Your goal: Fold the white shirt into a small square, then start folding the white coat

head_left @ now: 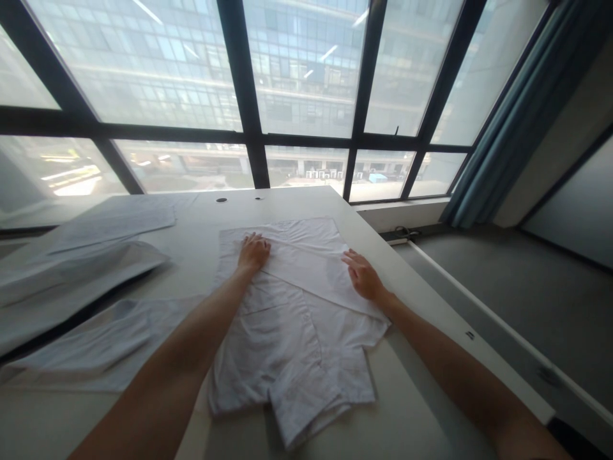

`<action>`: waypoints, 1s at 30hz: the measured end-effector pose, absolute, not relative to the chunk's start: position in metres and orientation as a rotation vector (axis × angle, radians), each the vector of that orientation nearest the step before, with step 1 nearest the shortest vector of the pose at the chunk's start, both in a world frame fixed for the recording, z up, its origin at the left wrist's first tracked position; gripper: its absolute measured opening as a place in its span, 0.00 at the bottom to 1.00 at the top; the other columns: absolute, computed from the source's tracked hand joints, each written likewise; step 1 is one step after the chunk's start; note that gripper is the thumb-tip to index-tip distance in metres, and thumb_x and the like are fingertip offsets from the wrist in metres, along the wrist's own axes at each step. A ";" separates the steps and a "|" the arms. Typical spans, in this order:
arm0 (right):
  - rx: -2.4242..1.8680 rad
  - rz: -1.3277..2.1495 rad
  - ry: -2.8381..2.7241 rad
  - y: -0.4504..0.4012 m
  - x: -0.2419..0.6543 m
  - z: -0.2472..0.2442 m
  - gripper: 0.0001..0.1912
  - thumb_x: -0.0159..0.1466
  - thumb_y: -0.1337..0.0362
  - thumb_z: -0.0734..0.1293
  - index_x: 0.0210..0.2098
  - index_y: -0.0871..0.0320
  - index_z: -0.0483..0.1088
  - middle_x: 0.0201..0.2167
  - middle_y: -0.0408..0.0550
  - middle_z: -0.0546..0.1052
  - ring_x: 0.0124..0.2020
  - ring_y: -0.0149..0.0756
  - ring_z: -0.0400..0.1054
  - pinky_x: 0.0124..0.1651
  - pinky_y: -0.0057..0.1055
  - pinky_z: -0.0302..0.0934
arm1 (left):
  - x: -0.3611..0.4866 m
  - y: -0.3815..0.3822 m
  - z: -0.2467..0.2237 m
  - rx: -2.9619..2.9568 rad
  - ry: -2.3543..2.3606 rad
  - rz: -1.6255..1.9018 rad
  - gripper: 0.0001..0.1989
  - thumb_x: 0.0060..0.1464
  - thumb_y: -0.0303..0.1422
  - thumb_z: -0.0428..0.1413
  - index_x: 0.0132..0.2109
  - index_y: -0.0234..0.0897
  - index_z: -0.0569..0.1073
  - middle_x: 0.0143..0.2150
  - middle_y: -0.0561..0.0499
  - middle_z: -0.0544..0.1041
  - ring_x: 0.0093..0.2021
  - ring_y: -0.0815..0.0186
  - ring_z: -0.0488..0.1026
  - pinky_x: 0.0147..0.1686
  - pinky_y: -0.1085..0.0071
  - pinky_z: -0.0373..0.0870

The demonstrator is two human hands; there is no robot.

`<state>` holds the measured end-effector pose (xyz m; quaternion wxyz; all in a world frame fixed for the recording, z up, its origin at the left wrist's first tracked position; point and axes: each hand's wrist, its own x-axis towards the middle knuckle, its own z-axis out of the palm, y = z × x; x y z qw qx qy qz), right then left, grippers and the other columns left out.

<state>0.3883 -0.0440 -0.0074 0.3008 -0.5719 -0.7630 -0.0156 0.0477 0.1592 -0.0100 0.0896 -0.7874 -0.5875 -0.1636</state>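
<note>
A white shirt (268, 332) with a buttoned front lies on the table, partly folded. Across its upper part runs a folded-over sleeve or panel (306, 268), slanting down to the right. My left hand (255, 250) rests on the upper left of the shirt, fingers slightly bent and apart on the cloth. At the shirt's right edge, my right hand (363, 275) lies with its fingers stretched out over the fabric. Neither hand visibly grips the cloth. Toward me, the lower part of the shirt is bunched in uneven folds.
On the left of the white table (287, 198) lie more white garments or cloths (110, 338) and a white sheet-like piece (129, 220). Large windows (306, 70) stand behind. A blue curtain (512, 128) hangs at right, above the grey floor (517, 268) beyond the table's edge.
</note>
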 end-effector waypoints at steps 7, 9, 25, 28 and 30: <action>-1.672 0.125 -2.369 -0.057 0.369 -0.012 0.31 0.74 0.56 0.55 0.71 0.65 0.54 0.73 0.60 0.52 0.74 0.46 0.40 0.73 0.51 0.37 | 0.046 0.162 -0.013 -2.415 -1.775 -0.343 0.23 0.69 0.38 0.39 0.61 0.39 0.71 0.69 0.43 0.65 0.71 0.52 0.55 0.67 0.45 0.48; -1.725 0.107 -2.365 -0.057 0.371 -0.014 0.31 0.74 0.55 0.54 0.71 0.65 0.54 0.73 0.61 0.50 0.74 0.48 0.40 0.73 0.52 0.37 | 0.044 0.165 -0.012 -2.470 -1.830 -0.237 0.26 0.69 0.42 0.38 0.67 0.41 0.64 0.73 0.42 0.58 0.72 0.48 0.52 0.66 0.39 0.47; -1.695 0.032 -2.351 -0.053 0.372 -0.025 0.32 0.74 0.55 0.53 0.72 0.64 0.53 0.72 0.61 0.52 0.74 0.46 0.42 0.72 0.52 0.39 | 0.206 0.036 -0.029 -3.087 -0.903 -0.294 0.30 0.70 0.41 0.35 0.74 0.38 0.50 0.75 0.42 0.52 0.75 0.55 0.45 0.69 0.49 0.46; -1.701 0.034 -2.363 -0.052 0.375 -0.028 0.32 0.74 0.55 0.52 0.72 0.65 0.52 0.73 0.61 0.52 0.74 0.46 0.42 0.72 0.51 0.39 | 0.196 0.035 -0.034 -3.089 -0.935 -0.330 0.31 0.71 0.45 0.34 0.75 0.40 0.49 0.75 0.43 0.51 0.75 0.54 0.45 0.69 0.48 0.45; -1.717 0.027 -2.373 -0.051 0.376 -0.031 0.32 0.74 0.55 0.52 0.72 0.67 0.52 0.73 0.61 0.51 0.74 0.47 0.42 0.72 0.51 0.38 | 0.172 0.051 -0.029 -3.074 -0.988 -0.271 0.31 0.70 0.49 0.36 0.74 0.45 0.50 0.76 0.45 0.50 0.75 0.52 0.44 0.69 0.47 0.43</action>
